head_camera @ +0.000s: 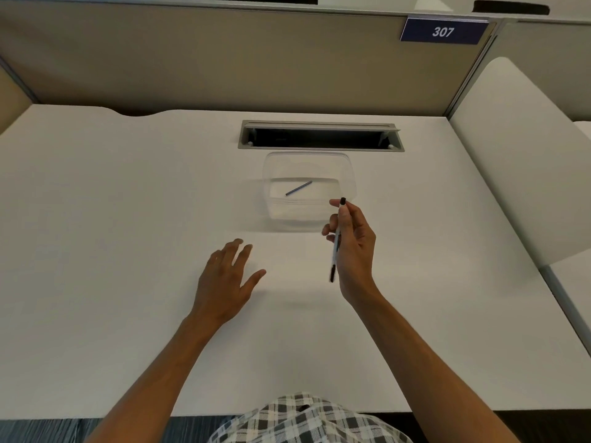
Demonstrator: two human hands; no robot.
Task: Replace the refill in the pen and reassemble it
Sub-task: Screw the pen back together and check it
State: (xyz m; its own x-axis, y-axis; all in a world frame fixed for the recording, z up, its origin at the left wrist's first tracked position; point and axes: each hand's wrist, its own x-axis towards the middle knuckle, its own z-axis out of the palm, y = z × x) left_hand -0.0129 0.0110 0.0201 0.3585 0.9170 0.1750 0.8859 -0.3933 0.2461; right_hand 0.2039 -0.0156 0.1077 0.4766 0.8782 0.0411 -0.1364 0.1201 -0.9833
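A pen (336,247) with a white barrel and dark ends stands nearly upright in my right hand (355,251), which is shut on it just in front of a clear plastic container (347,174). Inside the container lies a thin dark refill (299,188), slanted. My left hand (225,282) hovers over the white desk with its fingers spread, holding nothing, to the left of the pen.
A white desk (128,219) spreads all around. Behind the container is an open cable slot (319,137). A beige partition (224,59) with a blue "307" sign (443,32) closes the back. A white side panel (518,161) stands at the right.
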